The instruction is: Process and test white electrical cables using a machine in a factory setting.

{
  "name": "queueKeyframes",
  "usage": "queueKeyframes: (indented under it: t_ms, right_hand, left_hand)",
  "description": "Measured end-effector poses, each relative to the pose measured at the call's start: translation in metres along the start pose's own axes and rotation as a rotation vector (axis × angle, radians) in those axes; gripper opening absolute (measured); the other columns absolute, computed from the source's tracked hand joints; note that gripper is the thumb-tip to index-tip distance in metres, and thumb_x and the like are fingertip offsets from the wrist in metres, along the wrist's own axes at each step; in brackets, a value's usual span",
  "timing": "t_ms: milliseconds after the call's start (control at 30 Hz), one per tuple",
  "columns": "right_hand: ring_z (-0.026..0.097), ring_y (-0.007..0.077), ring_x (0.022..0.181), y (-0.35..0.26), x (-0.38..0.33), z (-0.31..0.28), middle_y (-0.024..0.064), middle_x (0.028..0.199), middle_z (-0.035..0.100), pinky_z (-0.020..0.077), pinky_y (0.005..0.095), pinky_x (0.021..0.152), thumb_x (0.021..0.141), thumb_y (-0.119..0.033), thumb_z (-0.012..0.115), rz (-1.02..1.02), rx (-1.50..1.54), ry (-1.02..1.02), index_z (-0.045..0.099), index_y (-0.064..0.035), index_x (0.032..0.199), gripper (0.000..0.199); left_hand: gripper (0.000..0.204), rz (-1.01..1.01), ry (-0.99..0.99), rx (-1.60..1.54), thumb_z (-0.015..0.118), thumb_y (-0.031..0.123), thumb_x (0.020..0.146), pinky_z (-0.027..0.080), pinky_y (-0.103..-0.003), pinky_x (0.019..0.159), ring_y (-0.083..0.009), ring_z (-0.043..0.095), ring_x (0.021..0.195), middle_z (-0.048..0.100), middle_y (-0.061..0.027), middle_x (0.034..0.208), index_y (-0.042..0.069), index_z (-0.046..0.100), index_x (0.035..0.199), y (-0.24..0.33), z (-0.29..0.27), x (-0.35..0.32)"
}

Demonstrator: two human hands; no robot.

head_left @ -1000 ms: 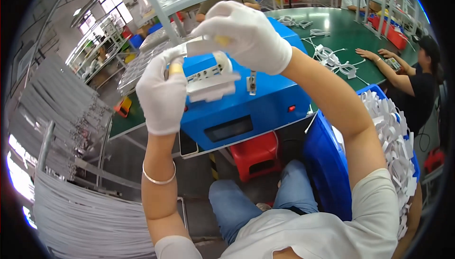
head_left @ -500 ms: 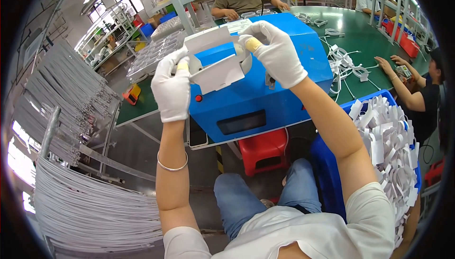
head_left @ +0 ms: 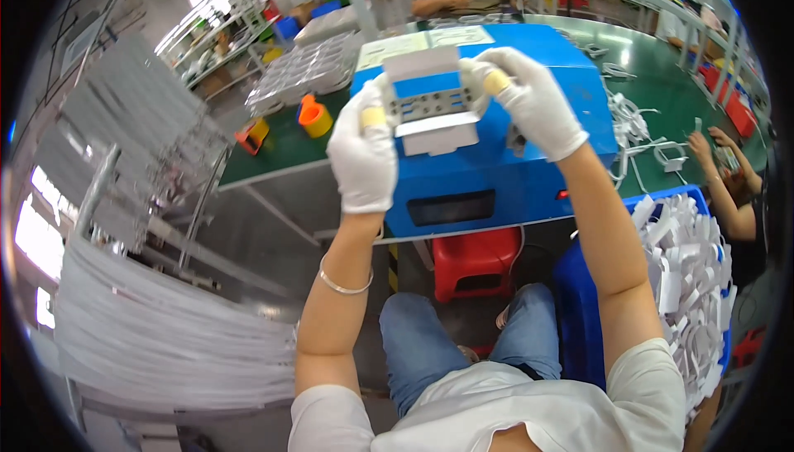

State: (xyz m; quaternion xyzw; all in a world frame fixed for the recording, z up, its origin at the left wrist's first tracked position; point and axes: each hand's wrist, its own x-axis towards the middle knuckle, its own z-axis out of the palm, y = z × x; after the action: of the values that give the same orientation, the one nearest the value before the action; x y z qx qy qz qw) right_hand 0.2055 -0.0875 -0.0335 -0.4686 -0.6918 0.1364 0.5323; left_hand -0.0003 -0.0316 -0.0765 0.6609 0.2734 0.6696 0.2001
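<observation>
Your gloved left hand [head_left: 362, 157] and right hand [head_left: 529, 100] pinch the white folded card [head_left: 430, 100] between them by its side edges, fingers closed on it, above the blue machine's [head_left: 496, 179] top near its front edge.

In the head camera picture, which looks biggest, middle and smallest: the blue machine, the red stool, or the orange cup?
1. Blue machine, clearly the largest.
2. Red stool, partly hidden under the bench.
3. Orange cup, the smallest, though it sits farther from the camera, which shrinks it a little.
</observation>
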Motion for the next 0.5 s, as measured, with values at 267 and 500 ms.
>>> queueKeyframes:
  t_ms: [267,500]
  right_hand:
    - [0.058,0.0211,0.099,-0.023,-0.071,0.007,0.0131,0.110,0.060,0.0428,0.0317,0.091,0.093,-0.011,0.051,-0.322,-0.404,0.345,0.061,0.0025,0.102,0.020]
    - [0.059,0.0169,0.087,0.049,-0.217,0.019,0.0099,0.092,0.063,0.0459,0.0285,0.083,0.094,-0.013,0.052,0.526,0.122,0.121,0.061,0.0031,0.093,0.018]
  left_hand:
    - [0.049,0.347,-0.190,0.455,0.062,0.033,0.086,0.040,-0.044,0.096,-0.0400,0.051,0.111,0.055,-0.0250,0.116,-0.005,0.054,0.116,0.006,-0.043,-0.038]
    - [0.036,-0.658,-1.191,1.628,0.059,0.038,0.080,0.048,-0.041,0.088,-0.0287,0.060,0.103,0.067,-0.0111,0.102,0.009,0.067,0.101,0.021,-0.249,-0.035]
